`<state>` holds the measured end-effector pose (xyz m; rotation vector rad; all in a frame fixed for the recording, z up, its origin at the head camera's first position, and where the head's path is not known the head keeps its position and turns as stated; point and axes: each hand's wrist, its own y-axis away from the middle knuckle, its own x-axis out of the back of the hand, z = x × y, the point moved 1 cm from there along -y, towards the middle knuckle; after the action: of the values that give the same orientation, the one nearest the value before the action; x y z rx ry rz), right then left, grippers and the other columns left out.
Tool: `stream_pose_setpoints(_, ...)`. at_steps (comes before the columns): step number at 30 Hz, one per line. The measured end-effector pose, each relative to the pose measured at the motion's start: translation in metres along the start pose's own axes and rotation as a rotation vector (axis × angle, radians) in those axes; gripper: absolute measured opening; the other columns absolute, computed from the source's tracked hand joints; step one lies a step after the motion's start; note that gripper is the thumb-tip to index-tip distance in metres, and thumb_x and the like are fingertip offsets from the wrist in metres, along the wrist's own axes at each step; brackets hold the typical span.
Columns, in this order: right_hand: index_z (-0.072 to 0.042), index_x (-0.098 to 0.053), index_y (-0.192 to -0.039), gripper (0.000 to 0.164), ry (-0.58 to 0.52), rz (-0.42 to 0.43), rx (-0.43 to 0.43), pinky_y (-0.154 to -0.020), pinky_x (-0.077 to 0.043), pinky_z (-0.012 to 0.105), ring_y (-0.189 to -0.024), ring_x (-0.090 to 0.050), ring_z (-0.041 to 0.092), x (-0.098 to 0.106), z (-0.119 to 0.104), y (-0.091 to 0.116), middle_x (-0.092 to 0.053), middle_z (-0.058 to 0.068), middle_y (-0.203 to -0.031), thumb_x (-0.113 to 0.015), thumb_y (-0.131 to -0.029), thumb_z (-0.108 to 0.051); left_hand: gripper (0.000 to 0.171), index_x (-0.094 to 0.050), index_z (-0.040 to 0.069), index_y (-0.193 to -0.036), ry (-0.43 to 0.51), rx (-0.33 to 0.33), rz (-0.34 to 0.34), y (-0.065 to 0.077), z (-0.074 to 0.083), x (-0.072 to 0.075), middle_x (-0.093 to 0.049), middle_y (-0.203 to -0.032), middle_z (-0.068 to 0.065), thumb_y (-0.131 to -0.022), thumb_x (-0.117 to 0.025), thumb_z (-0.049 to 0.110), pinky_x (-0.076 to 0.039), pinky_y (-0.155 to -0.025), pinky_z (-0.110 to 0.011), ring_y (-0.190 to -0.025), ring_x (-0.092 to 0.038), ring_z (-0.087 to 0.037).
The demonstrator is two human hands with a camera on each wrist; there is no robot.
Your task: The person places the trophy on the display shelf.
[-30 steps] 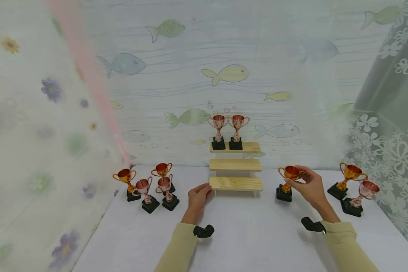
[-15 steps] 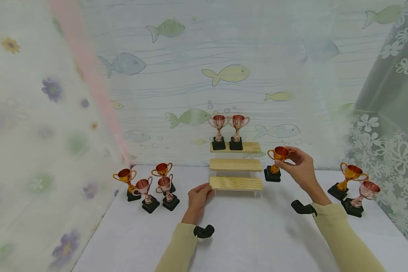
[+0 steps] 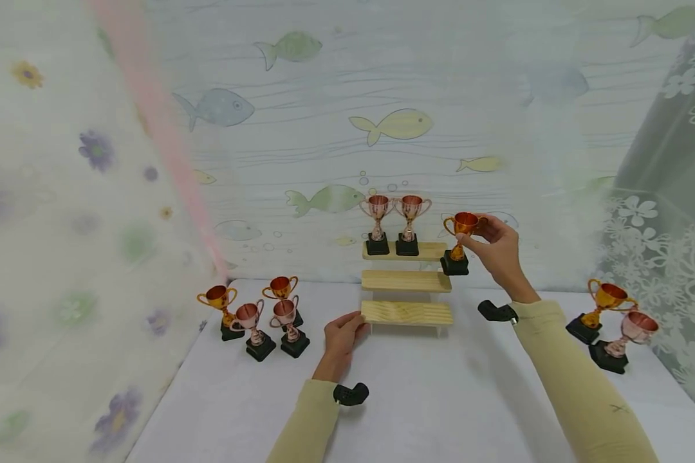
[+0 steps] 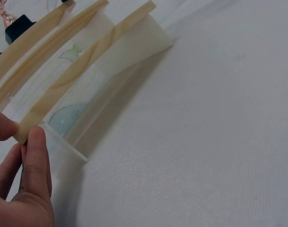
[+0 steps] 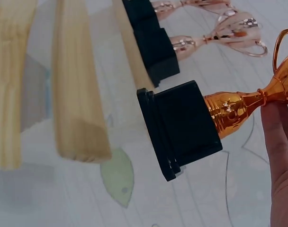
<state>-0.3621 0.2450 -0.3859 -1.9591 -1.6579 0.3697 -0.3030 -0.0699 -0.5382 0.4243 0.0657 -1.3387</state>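
Observation:
My right hand point(image 3: 496, 249) pinches a gold trophy cup point(image 3: 457, 247) by its stem and handle, raised beside the right end of the top shelf. In the right wrist view its black base point(image 5: 186, 127) hangs close to that shelf's end, upright in the head view. My left hand point(image 3: 342, 337) pinches the left end of the lowest plank of a three-tier wooden stand point(image 3: 407, 313); thumb above and fingers below the plank point(image 4: 77, 71) show in the left wrist view. Two rose-gold trophies point(image 3: 378, 222) stand side by side on the top tier, left of the held one.
Several gold and rose-gold trophies point(image 3: 259, 331) stand grouped on the white table point(image 3: 417, 399) at the left. At the far right are a gold trophy point(image 3: 599, 308) and a rose-gold trophy point(image 3: 620, 344). A fish-patterned curtain point(image 3: 301, 128) hangs close behind the stand.
My right hand has lifted the gold trophy from low over the table, up and leftward to the top shelf's right end. The left hand keeps its pinch on the lowest plank.

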Motion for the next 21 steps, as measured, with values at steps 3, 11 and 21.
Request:
stream_pose_setpoints(3, 0.006, -0.063, -0.125, 0.043, -0.025, 0.014, 0.011, -0.093, -0.054, 0.017, -0.097, -0.066, 0.004, -0.005, -0.004, -0.012, -0.068, -0.014, -0.106, -0.079, -0.086, -0.002, 0.030, -0.067, -0.010, -0.121, 0.004, -0.001, 0.001, 0.000, -0.002, -0.001, -0.069, -0.113, -0.020, -0.093, -0.069, 0.000, -0.062, -0.086, -0.029, -0.086, -0.070, -0.013)
stream_pose_setpoints(11, 0.004, -0.063, -0.126, 0.044, -0.042, 0.026, 0.021, -0.092, -0.053, 0.016, -0.098, -0.065, 0.004, -0.018, -0.006, -0.032, -0.068, -0.013, -0.108, -0.080, -0.086, -0.001, 0.030, -0.066, -0.010, -0.121, 0.008, 0.002, 0.004, 0.000, -0.003, -0.001, -0.068, -0.114, -0.021, -0.093, -0.069, 0.000, -0.062, -0.084, -0.027, -0.086, -0.070, -0.013)
stream_pose_setpoints(21, 0.010, -0.062, -0.124, 0.043, -0.105, 0.040, -0.018, -0.081, -0.054, 0.014, -0.090, -0.064, 0.005, -0.032, 0.004, -0.040, -0.067, -0.010, -0.103, -0.078, -0.085, 0.002, 0.030, -0.066, -0.011, -0.120, 0.016, 0.001, -0.003, 0.000, 0.000, 0.000, -0.069, -0.111, -0.020, -0.092, -0.069, -0.001, -0.062, -0.081, -0.026, -0.084, -0.070, -0.012)
